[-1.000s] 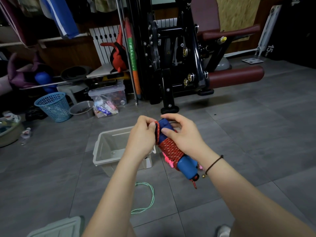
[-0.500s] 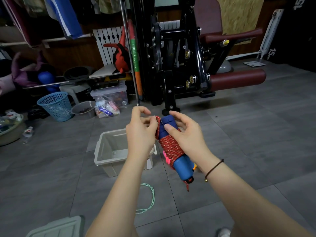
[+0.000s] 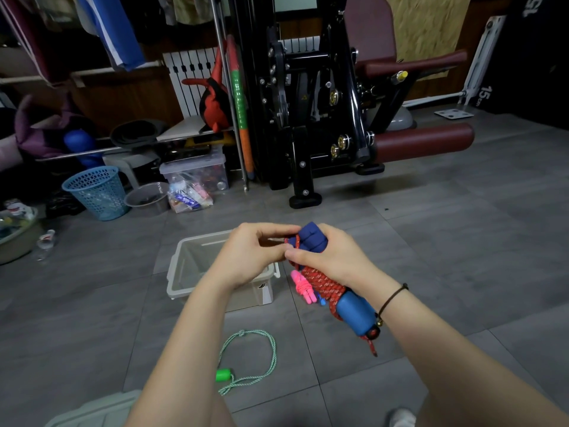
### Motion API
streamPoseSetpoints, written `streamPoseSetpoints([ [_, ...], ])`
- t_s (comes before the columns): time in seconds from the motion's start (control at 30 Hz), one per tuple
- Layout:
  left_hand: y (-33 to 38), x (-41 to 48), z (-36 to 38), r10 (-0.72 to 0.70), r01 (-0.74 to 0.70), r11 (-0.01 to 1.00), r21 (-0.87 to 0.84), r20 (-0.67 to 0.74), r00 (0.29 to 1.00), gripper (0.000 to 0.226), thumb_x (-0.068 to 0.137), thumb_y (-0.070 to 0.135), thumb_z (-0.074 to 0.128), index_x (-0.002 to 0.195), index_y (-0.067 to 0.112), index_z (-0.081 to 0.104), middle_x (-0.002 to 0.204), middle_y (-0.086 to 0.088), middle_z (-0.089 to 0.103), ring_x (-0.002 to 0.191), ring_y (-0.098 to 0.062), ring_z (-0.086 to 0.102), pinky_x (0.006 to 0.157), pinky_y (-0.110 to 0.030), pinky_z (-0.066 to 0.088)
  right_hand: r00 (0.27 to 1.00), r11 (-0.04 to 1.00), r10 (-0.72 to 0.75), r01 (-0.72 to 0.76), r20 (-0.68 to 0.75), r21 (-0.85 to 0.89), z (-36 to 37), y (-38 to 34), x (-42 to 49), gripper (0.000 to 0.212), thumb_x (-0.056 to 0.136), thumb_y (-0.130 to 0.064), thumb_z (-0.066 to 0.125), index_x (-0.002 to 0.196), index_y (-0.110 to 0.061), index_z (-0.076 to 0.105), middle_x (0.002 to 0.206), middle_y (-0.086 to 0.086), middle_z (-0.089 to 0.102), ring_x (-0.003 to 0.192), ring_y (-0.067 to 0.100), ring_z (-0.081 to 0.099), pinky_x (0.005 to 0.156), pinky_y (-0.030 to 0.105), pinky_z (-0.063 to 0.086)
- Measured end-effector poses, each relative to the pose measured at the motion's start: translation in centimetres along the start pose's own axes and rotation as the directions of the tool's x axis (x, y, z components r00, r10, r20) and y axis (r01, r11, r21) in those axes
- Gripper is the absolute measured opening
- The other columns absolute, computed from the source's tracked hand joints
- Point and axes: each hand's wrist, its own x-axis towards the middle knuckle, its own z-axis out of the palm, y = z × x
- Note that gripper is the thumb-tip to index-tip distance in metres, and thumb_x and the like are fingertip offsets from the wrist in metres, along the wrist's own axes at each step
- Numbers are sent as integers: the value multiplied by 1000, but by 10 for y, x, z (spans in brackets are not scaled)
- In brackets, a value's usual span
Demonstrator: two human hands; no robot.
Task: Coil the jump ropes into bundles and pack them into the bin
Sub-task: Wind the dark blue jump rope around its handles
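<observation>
A red jump rope (image 3: 323, 283) is wound tightly around its two blue foam handles. My right hand (image 3: 332, 257) grips this bundle at its upper part, tilted with one handle end pointing down right. My left hand (image 3: 249, 254) pinches the red rope's strand at the bundle's top, fingertips touching the right thumb. Below and behind my hands on the floor stands an open beige plastic bin (image 3: 184, 266). A pink rope piece (image 3: 303, 286) lies on the floor beside the bin. A green rope (image 3: 258, 355) with a green handle lies loose on the floor near me.
A beige lid (image 3: 92, 411) lies at the bottom left. A black weight machine (image 3: 308, 118) with maroon pads stands behind. A blue mesh basket (image 3: 95, 192), a grey bowl and a clear storage box sit along the cluttered back left. Grey floor tiles spread to the right.
Both hands with the bundle have dropped slightly in view, and the left fingers have closed in on the strand at the bundle's top. The green handle on the floor now shows.
</observation>
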Motion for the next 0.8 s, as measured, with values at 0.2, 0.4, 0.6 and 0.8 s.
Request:
streamPoseSetpoints([
  [0.2, 0, -2, 14, 78, -83, 995, -53, -92, 993, 56, 81, -17, 47, 107, 28, 69, 103, 11, 71, 101, 3, 63, 86, -15, 50, 999, 961, 29, -22, -22, 275, -1, -4, -4, 21, 80, -37, 70, 91, -20, 66, 81, 5, 71, 74, 20, 69, 68, 35, 55],
  [0.4, 6, -2, 19, 13, -102, 889, -447, -197, 980, 45, 86, -14, 35, 91, 10, 72, 95, -7, 72, 79, -8, 65, 64, -19, 50, 991, 927, -98, 123, -85, 354, 4, -17, -6, 8, 89, -31, 61, 90, -24, 65, 75, -3, 70, 67, 7, 67, 58, 21, 52],
  [0.6, 6, 2, 25, 54, -143, 921, -362, -244, 968, 34, 95, 10, 46, 89, 23, 76, 109, -13, 67, 88, -16, 63, 71, -25, 51, 976, 943, -96, 153, -197, 297, 12, -13, -1, 4, 89, -30, 59, 93, -30, 59, 88, 1, 67, 82, 18, 66, 73, 36, 54],
  [0.8, 9, 4, 20, -21, -51, 935, -352, -196, 980, 29, 97, 11, 46, 90, 15, 74, 90, -8, 71, 75, -15, 65, 62, -23, 51, 985, 906, -161, 175, -67, 385, 7, -13, -3, 15, 89, -22, 61, 103, -21, 55, 96, 4, 65, 81, 16, 65, 68, 31, 55],
])
